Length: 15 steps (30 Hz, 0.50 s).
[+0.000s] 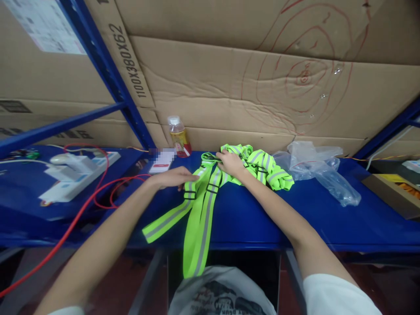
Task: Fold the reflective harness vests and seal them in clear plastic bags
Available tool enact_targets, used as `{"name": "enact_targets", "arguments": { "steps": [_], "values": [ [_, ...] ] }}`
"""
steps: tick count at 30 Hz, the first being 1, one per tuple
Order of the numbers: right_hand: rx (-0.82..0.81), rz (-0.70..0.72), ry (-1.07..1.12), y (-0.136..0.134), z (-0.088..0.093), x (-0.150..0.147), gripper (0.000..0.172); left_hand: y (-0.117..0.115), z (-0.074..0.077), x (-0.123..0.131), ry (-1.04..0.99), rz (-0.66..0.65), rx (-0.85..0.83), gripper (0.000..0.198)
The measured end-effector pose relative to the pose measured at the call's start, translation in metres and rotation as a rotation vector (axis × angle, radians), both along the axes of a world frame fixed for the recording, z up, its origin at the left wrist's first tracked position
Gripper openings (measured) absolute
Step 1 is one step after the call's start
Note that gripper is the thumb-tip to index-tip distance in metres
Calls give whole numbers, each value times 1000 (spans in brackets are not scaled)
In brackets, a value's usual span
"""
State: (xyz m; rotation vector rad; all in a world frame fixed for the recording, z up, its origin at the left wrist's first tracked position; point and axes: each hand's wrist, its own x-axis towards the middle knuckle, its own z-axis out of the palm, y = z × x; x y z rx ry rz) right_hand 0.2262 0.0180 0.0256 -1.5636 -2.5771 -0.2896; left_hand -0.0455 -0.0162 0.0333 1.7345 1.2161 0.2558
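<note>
From my head view I have both bare hands over the desk (252, 221), at a heap of green straps (272, 168); the heap lies around the middle of the desk, nearer the back edge than the front, and each strap carries a grey stripe along its length; my right hand (231, 162) reaches in from the right front, its grip clamped on the green straps at the left side of the heap, with fingers curled over a fold; my left hand (173, 177) comes in from the left, fingertips against the edge of a strap, and I cannot tell whether its grip is together on the fabric or only touching; two black buckles, the left buckle (190, 195) and the right buckle (212, 188), sit on the straps just in front of the hands; one strap end slants towards the front edge, while a longer loop hangs over that edge.

Near the back edge, left of the heap, a bottle (180, 136) stands upright with a white cap; a white and red packet (162, 161) lies just beside it; towards the left end I see a white power strip (78, 175) and a red cable (78, 214); right of the heap, a crumpled clear bag (321, 166) lies along the back edge, before the cardboard (203, 83).
</note>
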Motion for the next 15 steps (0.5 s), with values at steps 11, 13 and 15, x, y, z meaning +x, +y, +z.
{"name": "enact_targets", "arguments": {
  "steps": [11, 13, 15],
  "values": [
    [16, 103, -75, -3, -2, 11, 29, -30, -27, 54, 213, 64, 360, 66],
    [15, 135, -72, 0, -5, 18, 30, -26, -28, 49, 244, 75, 606, 66],
    [18, 188, -48, 3, -8, 25, 36, -17, -28, 42, 142, 1, 651, 60]
  ]
}}
